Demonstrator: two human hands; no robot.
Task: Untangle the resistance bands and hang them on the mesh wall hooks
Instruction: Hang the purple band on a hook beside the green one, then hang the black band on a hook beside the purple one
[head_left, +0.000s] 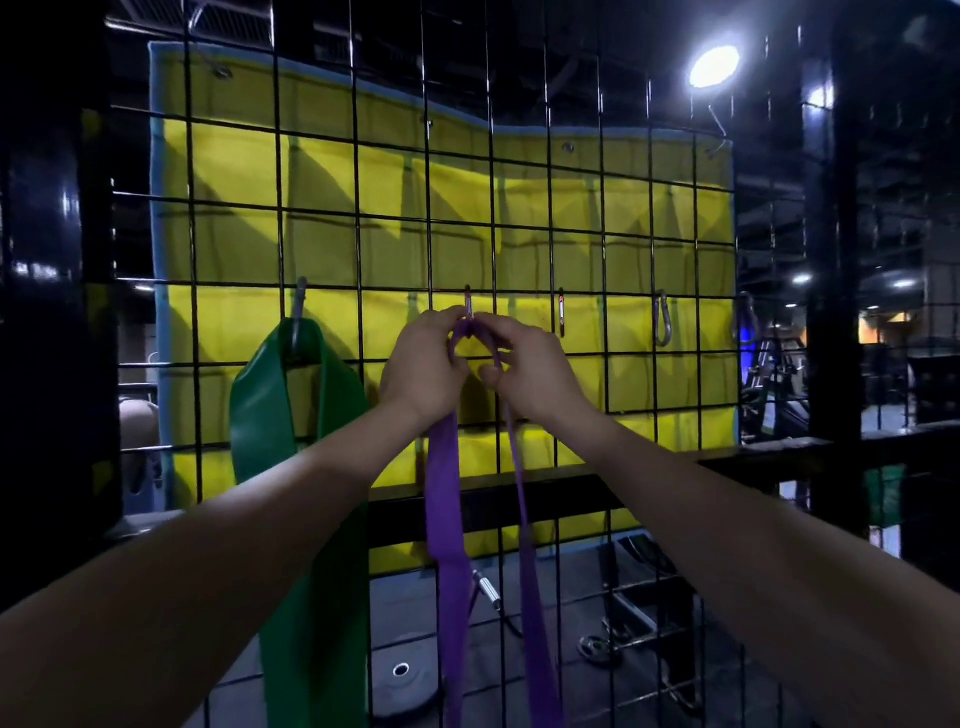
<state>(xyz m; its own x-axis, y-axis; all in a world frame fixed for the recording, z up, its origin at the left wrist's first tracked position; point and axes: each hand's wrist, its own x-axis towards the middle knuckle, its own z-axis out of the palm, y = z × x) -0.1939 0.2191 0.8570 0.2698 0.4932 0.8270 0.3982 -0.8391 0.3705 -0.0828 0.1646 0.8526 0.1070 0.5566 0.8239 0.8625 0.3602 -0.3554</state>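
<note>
head view: left hand (423, 364) and right hand (524, 371) both pinch the purple band (444, 493) at the carabiner hook (468, 306); an unclosed gate risks slip-off.

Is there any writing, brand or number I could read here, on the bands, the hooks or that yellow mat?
None can be read.
Purple band: no print shows.
Green band: no print shows.
Yellow mat: plain.
Red-marked hook: its marking is too small to tell whether it is text.
</note>
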